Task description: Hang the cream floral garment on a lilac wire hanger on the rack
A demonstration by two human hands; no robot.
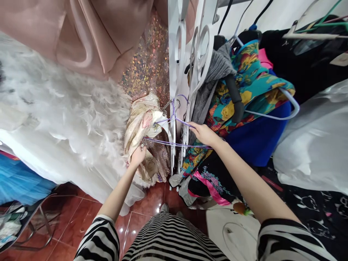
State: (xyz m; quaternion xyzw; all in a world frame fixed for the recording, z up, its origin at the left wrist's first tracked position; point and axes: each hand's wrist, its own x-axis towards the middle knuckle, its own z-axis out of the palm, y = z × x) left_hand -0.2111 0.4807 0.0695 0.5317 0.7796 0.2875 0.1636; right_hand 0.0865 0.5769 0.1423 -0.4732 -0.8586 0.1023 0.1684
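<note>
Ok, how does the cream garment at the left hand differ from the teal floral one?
The cream garment is pale and muted; the floral garment is vivid teal with yellow and red flowers. The cream garment is bunched up, gripped by the left hand; the floral garment has a pale hanger poking out. Both are cloth.

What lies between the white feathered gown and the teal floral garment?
The head view shows a crumpled cream fabric garment in the left hand, glittery sequined fabric behind it, a thin purple hanger in the right hand and a white scrolled rack.
</note>
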